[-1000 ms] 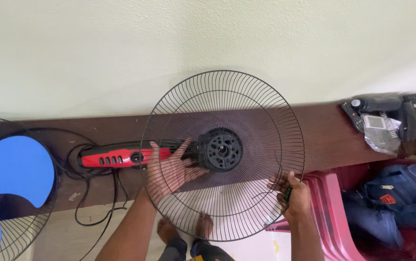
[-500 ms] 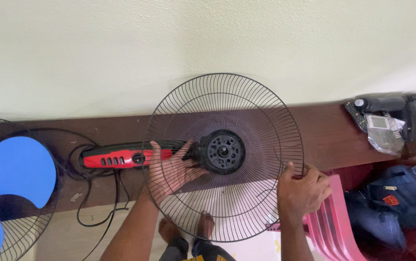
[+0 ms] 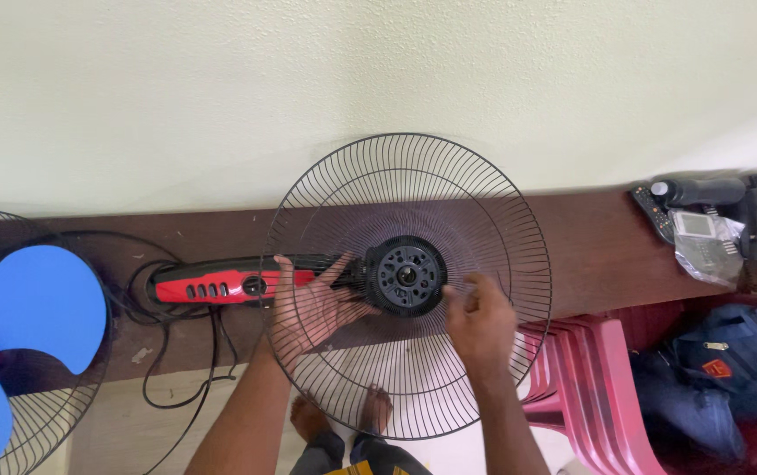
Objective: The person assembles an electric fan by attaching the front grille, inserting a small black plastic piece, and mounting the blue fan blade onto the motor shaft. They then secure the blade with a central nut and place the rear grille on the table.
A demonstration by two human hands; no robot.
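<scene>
Left fingers [image 3: 295, 283] spread behind fan guard [image 3: 406, 211]; right fingers [image 3: 466, 292] curled near hub [image 3: 406, 275].

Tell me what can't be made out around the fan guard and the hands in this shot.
Head view:
- Left hand: behind the wire guard, grip unclear.
- Right hand: its back hides the fingertips near the black hub.
- Blue fan blades: cut off by the left edge.
- Feet: partly screened by the guard's wires.

Only one view is showing, from a camera riding on the person's head and looking steeply down and forward, close over the wire fan guard [image 3: 406, 281] at arm's reach, taking in the pale wall [image 3: 220, 97] above and the person's bare feet [image 3: 343, 413] below.
</scene>
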